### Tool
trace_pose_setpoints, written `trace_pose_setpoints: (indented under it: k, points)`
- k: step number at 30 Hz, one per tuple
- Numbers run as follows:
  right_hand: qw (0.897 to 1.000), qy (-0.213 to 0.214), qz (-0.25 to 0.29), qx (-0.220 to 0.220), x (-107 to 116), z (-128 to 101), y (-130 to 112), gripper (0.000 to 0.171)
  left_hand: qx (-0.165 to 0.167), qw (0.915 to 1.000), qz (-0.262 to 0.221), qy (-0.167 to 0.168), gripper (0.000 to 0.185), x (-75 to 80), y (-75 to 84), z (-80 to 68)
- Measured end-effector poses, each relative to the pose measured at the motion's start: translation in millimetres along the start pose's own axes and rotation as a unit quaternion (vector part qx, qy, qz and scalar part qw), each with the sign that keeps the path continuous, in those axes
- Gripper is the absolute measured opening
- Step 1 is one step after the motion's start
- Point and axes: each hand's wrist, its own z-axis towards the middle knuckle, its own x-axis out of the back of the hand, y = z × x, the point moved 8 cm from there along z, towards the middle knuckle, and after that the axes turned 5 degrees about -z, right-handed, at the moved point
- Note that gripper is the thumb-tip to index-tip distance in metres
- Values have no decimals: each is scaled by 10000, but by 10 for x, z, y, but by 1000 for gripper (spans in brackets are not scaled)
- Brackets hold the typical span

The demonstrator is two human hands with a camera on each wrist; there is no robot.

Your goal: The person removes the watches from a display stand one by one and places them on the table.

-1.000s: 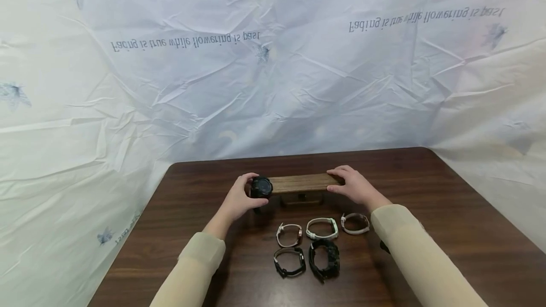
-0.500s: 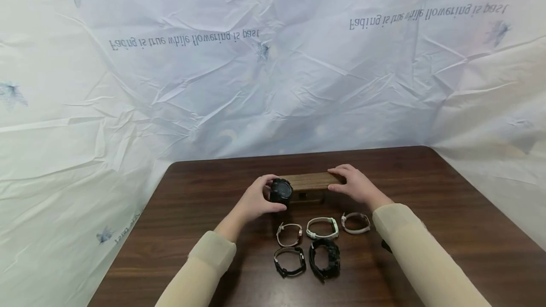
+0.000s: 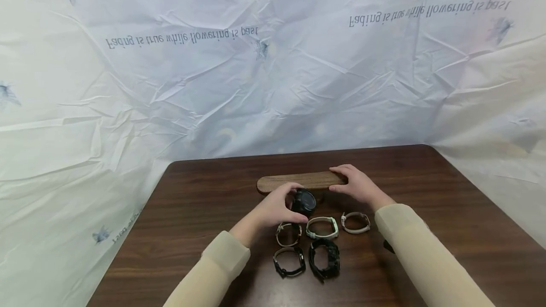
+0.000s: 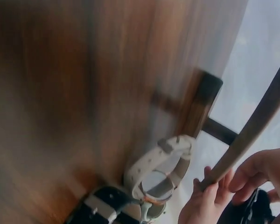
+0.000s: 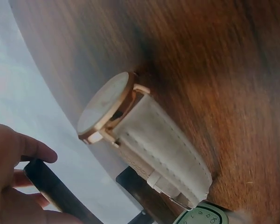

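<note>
The black watch (image 3: 304, 201) sits in the left hand (image 3: 276, 208), fingers curled round it, just in front of the wooden stand (image 3: 294, 181) & right above the small watches on the table (image 3: 192, 212); the right hand (image 3: 356, 185) lies on the stand's right end w/ fingers bent over its edge. Close under the held watch are a pink-tan watch (image 3: 288, 234), a white-green watch (image 3: 322, 227) & a white watch (image 3: 355, 222); nearer the person lie a thin black watch (image 3: 290, 261) & a thick black watch (image 3: 325, 258); a crinkly white sheet (image 3: 273, 75) hangs behind.
</note>
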Motion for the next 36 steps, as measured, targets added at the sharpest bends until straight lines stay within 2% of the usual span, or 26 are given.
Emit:
trace_pose_setpoints:
  k: [4, 8, 12, 19, 30, 36]
  points:
    - [10000, 34, 13, 10, 20, -5, 8, 68, 110, 9992, -94, -360, 73, -114, 73, 27]
    - [10000, 71, 32, 30, 31, -9, 27, 69, 75, 9984, -67, -551, 70, -216, 137, 80]
    - [9999, 104, -13, 3, 36, -22, 68, 71, 54, 9977, 234, -636, 70, -323, 188, 132]
    - [9999, 75, 97, -101, 30, -63, 137, 72, 217, 9926, 868, -826, 78, -549, 293, 157]
    - [9996, 57, 256, -105, 31, -80, 179, 70, -1, 9833, 1665, -738, 77, -823, 463, 204]
    - [9997, 28, 202, -111, 34, -83, 196, 72, 197, 9712, 2263, -720, 75, -961, 468, 211]
